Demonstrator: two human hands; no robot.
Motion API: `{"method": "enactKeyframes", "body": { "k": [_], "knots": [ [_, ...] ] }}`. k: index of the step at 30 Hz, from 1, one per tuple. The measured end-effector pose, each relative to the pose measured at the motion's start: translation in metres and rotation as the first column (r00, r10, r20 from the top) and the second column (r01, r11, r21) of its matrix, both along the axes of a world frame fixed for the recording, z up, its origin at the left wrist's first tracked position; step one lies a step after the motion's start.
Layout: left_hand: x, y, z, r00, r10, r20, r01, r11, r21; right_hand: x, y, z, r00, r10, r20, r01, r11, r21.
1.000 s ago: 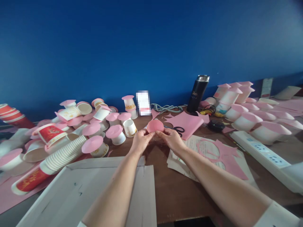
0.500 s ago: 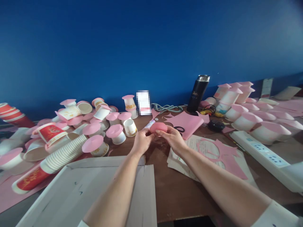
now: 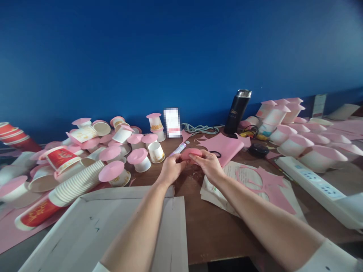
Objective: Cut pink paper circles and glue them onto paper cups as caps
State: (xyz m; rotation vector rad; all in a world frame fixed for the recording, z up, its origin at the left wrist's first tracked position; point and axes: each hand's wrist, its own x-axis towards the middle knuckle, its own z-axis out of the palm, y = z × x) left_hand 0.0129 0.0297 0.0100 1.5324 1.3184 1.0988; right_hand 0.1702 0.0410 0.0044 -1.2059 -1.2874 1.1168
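Observation:
Between my two hands is a round pink paper disc (image 3: 190,153), held above the brown table. My left hand (image 3: 171,168) pinches its left edge, thumb toward me. On the right edge, my right hand (image 3: 209,164) grips it with the thumb pressed on its face. Fingers behind the disc are hidden. Just beyond my left hand lies a glue stick (image 3: 179,149) with a purple end. Black scissor handles (image 3: 215,154) show partly behind my right hand, beside a folded pink sheet (image 3: 227,145). Several paper cups with pink disc tops (image 3: 137,155) stand to the left.
A long stack of nested paper cups (image 3: 76,185) lies left, behind a white cardboard box lid (image 3: 113,226). A black thermos (image 3: 237,111) stands by the blue wall. Pink scraps (image 3: 269,185) lie on papers at right, near a white power strip (image 3: 314,185) and more topped cups (image 3: 295,145).
The pink paper disc has shifted slightly right and down in my fingers. Both hands keep their hold, and more of the glue stick shows.

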Motion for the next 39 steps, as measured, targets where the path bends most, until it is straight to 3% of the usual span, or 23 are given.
{"method": "enactKeyframes", "body": {
  "k": [6,9,13,15,18,22,24,26,28,30,32,34,36,39],
  "knots": [
    [0.001,0.000,0.003,0.999,0.004,-0.034,-0.003,1.000,0.025,-0.001,-0.004,0.003,1.000,0.001,-0.023,-0.001,1.000,0.008],
    [0.002,-0.002,0.007,0.979,0.150,-0.140,-0.131,0.982,0.140,-0.002,-0.005,0.002,0.993,0.072,-0.098,-0.077,0.996,-0.051],
    [-0.001,-0.003,0.004,0.873,0.393,-0.290,-0.236,0.860,0.453,-0.003,-0.002,0.003,0.930,0.033,-0.365,-0.111,0.974,-0.195],
    [-0.002,-0.004,0.002,0.815,0.470,-0.338,-0.219,0.792,0.570,-0.002,-0.001,0.007,0.875,0.043,-0.483,-0.183,0.952,-0.247],
    [-0.002,-0.006,0.001,0.761,0.515,-0.393,-0.148,0.728,0.669,0.000,-0.001,0.011,0.847,0.102,-0.522,-0.275,0.924,-0.266],
    [-0.001,-0.008,0.003,0.760,0.471,-0.448,-0.042,0.722,0.690,0.001,-0.003,0.011,0.831,0.205,-0.517,-0.340,0.923,-0.180],
    [-0.002,-0.006,0.002,0.792,0.459,-0.402,-0.083,0.734,0.674,0.001,-0.003,0.010,0.834,0.214,-0.509,-0.328,0.933,-0.146],
    [-0.004,-0.002,0.002,0.832,0.471,-0.292,-0.203,0.750,0.630,0.002,-0.003,0.009,0.852,0.190,-0.487,-0.288,0.948,-0.133],
    [-0.008,0.003,0.002,0.872,0.460,-0.166,-0.327,0.801,0.502,0.002,-0.003,0.009,0.868,0.175,-0.466,-0.256,0.960,-0.117],
    [-0.010,0.005,0.003,0.919,0.389,-0.060,-0.358,0.891,0.278,0.003,-0.005,0.010,0.873,0.192,-0.449,-0.260,0.961,-0.094],
    [-0.010,0.004,0.006,0.961,0.265,0.075,-0.269,0.962,0.044,0.002,-0.006,0.010,0.868,0.228,-0.441,-0.288,0.955,-0.074],
    [-0.007,0.001,0.009,0.956,0.138,0.260,-0.112,0.987,-0.113,0.002,-0.008,0.011,0.862,0.256,-0.437,-0.313,0.948,-0.061],
    [-0.003,-0.002,0.010,0.900,0.057,0.431,0.029,0.981,-0.191,0.001,-0.009,0.011,0.862,0.279,-0.424,-0.329,0.943,-0.050],
    [0.000,-0.003,0.010,0.829,0.060,0.557,0.094,0.965,-0.243,0.001,-0.009,0.010,0.861,0.306,-0.405,-0.352,0.935,-0.041]
  ]
}}
